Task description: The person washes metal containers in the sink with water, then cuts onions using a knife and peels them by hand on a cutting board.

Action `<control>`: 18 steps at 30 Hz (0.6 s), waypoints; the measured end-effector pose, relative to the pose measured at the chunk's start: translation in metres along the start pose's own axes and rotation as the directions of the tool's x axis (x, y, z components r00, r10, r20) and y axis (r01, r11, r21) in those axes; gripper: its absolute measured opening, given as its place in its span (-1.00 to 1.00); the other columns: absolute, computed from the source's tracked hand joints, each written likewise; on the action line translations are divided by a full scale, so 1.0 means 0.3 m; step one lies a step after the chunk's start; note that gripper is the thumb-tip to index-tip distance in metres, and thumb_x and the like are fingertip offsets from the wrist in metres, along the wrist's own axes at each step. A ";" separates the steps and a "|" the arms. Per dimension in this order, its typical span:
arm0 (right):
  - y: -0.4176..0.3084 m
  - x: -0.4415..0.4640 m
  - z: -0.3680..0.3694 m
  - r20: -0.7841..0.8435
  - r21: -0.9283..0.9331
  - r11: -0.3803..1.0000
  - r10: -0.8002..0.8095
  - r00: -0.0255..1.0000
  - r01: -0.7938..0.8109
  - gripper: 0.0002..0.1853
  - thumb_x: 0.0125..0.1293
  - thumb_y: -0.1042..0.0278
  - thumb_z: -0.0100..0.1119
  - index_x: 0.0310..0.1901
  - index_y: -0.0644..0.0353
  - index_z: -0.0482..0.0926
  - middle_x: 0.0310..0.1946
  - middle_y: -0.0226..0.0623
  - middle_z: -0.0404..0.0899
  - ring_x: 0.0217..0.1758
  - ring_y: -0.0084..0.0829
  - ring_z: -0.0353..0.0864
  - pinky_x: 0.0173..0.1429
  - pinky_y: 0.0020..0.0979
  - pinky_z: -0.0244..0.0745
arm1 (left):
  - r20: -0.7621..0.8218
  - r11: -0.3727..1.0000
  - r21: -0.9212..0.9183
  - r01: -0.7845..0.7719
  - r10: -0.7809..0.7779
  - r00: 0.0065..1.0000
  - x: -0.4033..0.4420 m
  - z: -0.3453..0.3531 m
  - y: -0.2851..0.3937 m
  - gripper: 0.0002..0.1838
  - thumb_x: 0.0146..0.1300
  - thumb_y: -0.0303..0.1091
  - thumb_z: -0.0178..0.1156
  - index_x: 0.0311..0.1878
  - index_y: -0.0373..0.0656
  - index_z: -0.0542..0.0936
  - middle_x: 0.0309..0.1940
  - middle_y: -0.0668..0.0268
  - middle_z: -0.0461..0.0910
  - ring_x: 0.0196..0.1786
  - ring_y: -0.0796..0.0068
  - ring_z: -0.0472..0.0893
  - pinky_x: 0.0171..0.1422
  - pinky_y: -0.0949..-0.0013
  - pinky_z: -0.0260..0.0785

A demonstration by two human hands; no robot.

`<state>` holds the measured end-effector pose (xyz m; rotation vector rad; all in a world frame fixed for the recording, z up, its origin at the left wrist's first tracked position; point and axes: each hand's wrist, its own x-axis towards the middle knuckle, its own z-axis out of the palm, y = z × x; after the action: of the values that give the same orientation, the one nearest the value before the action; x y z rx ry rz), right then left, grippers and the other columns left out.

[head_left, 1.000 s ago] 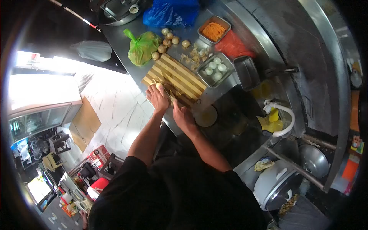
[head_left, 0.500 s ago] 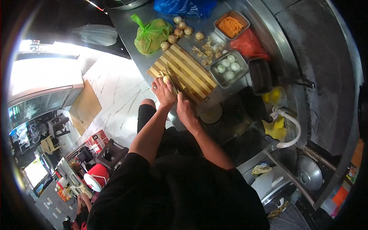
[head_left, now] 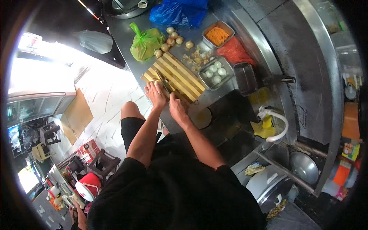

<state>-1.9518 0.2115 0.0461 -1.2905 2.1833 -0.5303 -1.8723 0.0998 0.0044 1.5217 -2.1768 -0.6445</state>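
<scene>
My left hand [head_left: 155,94] is closed over an onion [head_left: 156,81], pressing it to the near left corner of a striped wooden cutting board [head_left: 181,75]. Its fingers partly hide the onion. Wrapped round a knife handle, my right hand [head_left: 177,109] keeps the knife [head_left: 162,81] right beside the onion and the left fingers. Whether the blade is inside the onion I cannot tell. Beyond the board lie unpeeled onions [head_left: 165,47] and loose onion skins [head_left: 194,60]. Peeled onions [head_left: 217,72] sit in a metal container [head_left: 226,82] to the right.
A green plastic bag [head_left: 147,45], a blue bag [head_left: 178,15], a tray of cut carrots [head_left: 217,35] and a red bag [head_left: 235,50] stand on the steel counter [head_left: 132,28]. At the right are a dark container [head_left: 245,78] and a white faucet [head_left: 283,122]. Another person's hands [head_left: 78,214] show lower left.
The whole view has shifted, so the counter things appear further left. Both hands remain at the board's corner, with the onion and knife still held.
</scene>
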 end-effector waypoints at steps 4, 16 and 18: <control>0.050 -0.014 0.049 0.009 0.153 0.987 0.046 0.999 -0.047 -0.63 0.47 0.42 -0.02 0.24 0.34 0.33 -0.12 0.41 0.60 0.02 0.37 0.61 -0.01 0.20 0.50 | -0.115 0.944 -0.285 0.165 -0.204 0.972 0.016 0.094 -0.092 -0.45 0.68 0.01 -0.34 0.19 -0.24 0.50 0.16 0.02 0.47 0.20 -0.05 0.40 0.39 -0.05 0.17; 0.113 0.011 -0.120 -0.148 0.063 0.994 0.102 0.984 -0.094 -0.53 0.50 0.25 0.06 0.33 0.31 0.39 -0.01 0.29 0.61 0.04 0.22 0.65 0.13 0.15 0.50 | 0.614 -0.138 -0.764 0.630 0.145 0.776 0.030 -0.373 0.067 -0.50 0.52 0.03 -0.03 0.22 -0.21 0.48 -0.03 0.22 0.61 -0.13 0.38 0.61 0.02 0.37 0.52; 0.118 -0.008 -0.125 -0.426 -0.226 0.974 -0.108 0.898 0.010 -0.51 0.44 0.26 0.12 0.33 0.27 0.40 -0.02 0.11 0.62 0.00 0.07 0.67 0.08 0.02 0.56 | 0.638 -0.168 -0.729 0.663 0.183 0.748 -0.003 -0.446 0.103 -0.51 0.50 -0.02 -0.02 0.21 -0.26 0.47 -0.04 0.20 0.61 -0.14 0.34 0.62 0.00 0.37 0.54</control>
<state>-1.9984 0.2322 0.0552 -1.4694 2.6402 -0.6720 -1.8193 0.0914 0.1307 0.7126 -0.6145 -2.4719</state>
